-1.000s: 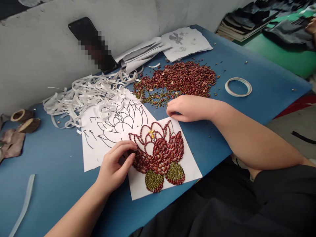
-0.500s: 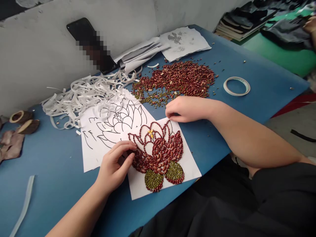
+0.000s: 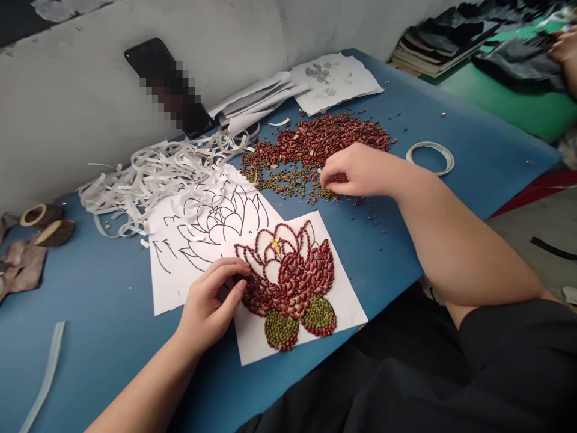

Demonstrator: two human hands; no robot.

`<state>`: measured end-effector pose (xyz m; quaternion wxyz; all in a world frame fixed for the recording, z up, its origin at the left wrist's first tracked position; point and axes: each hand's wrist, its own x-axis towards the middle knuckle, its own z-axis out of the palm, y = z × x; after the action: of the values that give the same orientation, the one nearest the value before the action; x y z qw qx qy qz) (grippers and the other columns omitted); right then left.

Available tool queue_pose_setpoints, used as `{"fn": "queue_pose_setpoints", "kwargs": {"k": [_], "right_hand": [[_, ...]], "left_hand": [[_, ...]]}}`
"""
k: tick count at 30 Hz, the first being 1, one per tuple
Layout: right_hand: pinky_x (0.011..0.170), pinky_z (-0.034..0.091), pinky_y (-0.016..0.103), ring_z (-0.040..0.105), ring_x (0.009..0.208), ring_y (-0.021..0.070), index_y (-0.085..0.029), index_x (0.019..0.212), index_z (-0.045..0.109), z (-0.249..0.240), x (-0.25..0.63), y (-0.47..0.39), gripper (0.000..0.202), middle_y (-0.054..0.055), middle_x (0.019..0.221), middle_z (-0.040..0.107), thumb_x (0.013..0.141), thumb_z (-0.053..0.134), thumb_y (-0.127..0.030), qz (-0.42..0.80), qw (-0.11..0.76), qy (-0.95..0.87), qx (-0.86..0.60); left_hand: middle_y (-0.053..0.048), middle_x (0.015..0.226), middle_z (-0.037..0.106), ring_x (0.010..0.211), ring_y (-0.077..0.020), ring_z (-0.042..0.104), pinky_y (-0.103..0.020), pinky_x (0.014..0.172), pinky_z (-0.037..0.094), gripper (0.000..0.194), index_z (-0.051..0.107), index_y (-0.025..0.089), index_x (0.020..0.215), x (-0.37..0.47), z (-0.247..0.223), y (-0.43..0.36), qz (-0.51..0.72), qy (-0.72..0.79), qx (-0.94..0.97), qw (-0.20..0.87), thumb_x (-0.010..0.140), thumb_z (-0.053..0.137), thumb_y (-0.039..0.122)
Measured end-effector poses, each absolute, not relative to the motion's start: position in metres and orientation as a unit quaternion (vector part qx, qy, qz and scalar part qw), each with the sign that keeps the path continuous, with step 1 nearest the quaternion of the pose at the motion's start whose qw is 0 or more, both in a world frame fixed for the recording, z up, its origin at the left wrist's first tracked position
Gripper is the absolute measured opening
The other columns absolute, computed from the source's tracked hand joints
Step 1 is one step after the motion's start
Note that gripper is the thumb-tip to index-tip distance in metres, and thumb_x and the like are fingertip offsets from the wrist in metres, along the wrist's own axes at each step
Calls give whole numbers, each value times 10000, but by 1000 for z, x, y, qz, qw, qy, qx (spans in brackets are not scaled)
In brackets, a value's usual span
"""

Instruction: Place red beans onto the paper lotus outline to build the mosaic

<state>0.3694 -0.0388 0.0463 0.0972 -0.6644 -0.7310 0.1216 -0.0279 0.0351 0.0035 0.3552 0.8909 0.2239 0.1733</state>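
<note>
My left hand (image 3: pixel 214 300) rests at the left edge of a white sheet (image 3: pixel 347 304) with a lotus flower made of beans. Its fingers are loosely bent, thumb and forefinger apart, and it holds nothing visible. Red beans (image 3: pixel 306 270) fill the lower petals and line the upper ones; green mung beans (image 3: pixel 280 328) fill two round shapes below. A small yellow piece (image 3: pixel 275 244) lies at the flower's centre. Over the near edge of a mixed bean pile (image 3: pixel 311 141), my right hand (image 3: pixel 358 171) has its fingertips drawn together; anything between them is too small to make out.
Printed lotus outlines (image 3: pixel 225 216) lie beneath curled paper strips (image 3: pixel 148 174). A phone (image 3: pixel 157 78) leans on the wall near folded papers (image 3: pixel 256 102). A tape roll (image 3: pixel 430 157) sits right of the beans. Wood pieces (image 3: pixel 54 231) lie at left. Another person's hand (image 3: pixel 563 48) shows at far right.
My right hand has moved from the top edge of the lotus sheet, away and to the right, to the bean pile. My left hand has stayed in place.
</note>
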Motion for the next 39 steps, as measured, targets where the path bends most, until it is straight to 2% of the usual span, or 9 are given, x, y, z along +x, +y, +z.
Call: {"fn": "queue_pose_setpoints", "kwargs": {"k": [5, 10, 13, 17, 26, 35, 39], "right_hand": [[831, 465, 332, 659, 865, 194, -179, 926, 772, 40, 353, -31, 226, 68, 946, 740, 884, 552, -156, 160, 69, -779, -602], [796, 453, 334, 650, 823, 192, -182, 880, 750, 45, 364, -36, 191, 58, 918, 741, 837, 571, -133, 154, 63, -742, -650], [805, 448, 346, 648, 803, 195, -196, 894, 755, 51, 375, -43, 176, 47, 897, 747, 840, 588, -179, 160, 58, -711, -682], [807, 448, 344, 651, 808, 190, -213, 889, 764, 52, 377, -45, 180, 34, 908, 752, 854, 589, -232, 180, 42, -716, -673], [721, 409, 314, 610, 732, 161, -211, 800, 720, 40, 368, -35, 142, 12, 799, 710, 853, 591, -185, 195, 22, -741, -642], [721, 424, 339, 591, 795, 189, -198, 830, 651, 35, 362, -34, 173, 65, 889, 685, 911, 500, -171, 164, 13, -771, -615], [755, 440, 354, 611, 851, 209, -190, 825, 639, 38, 359, -34, 153, 88, 946, 685, 917, 517, -193, 164, 3, -773, -613]], "left_hand": [[-32, 1101, 698, 1053, -156, 691, -250, 901, 578, 152, 673, 251, 1093, -27, 3, 35, 171, 228, 889, 359, 1010, 564, 186], [-28, 1110, 695, 1054, -151, 690, -237, 886, 580, 162, 677, 258, 1099, -28, 3, 35, 170, 230, 887, 363, 1007, 566, 185], [-26, 1110, 694, 1057, -148, 689, -233, 887, 578, 165, 675, 260, 1102, -29, 3, 35, 168, 229, 886, 365, 1011, 561, 183], [-35, 1112, 693, 1065, -154, 688, -243, 895, 579, 157, 673, 251, 1100, -28, 3, 35, 167, 230, 889, 359, 1014, 559, 188], [-51, 1095, 707, 1073, -187, 699, -275, 877, 596, 147, 683, 238, 1083, -27, 5, 34, 163, 236, 889, 359, 1014, 555, 219], [-30, 1099, 694, 1065, -155, 684, -240, 882, 581, 159, 663, 252, 1100, -27, 6, 34, 163, 223, 893, 356, 1017, 548, 179], [-23, 1102, 699, 1090, -155, 676, -241, 914, 574, 164, 652, 256, 1109, -27, 6, 34, 163, 219, 892, 361, 1012, 551, 169]]}}
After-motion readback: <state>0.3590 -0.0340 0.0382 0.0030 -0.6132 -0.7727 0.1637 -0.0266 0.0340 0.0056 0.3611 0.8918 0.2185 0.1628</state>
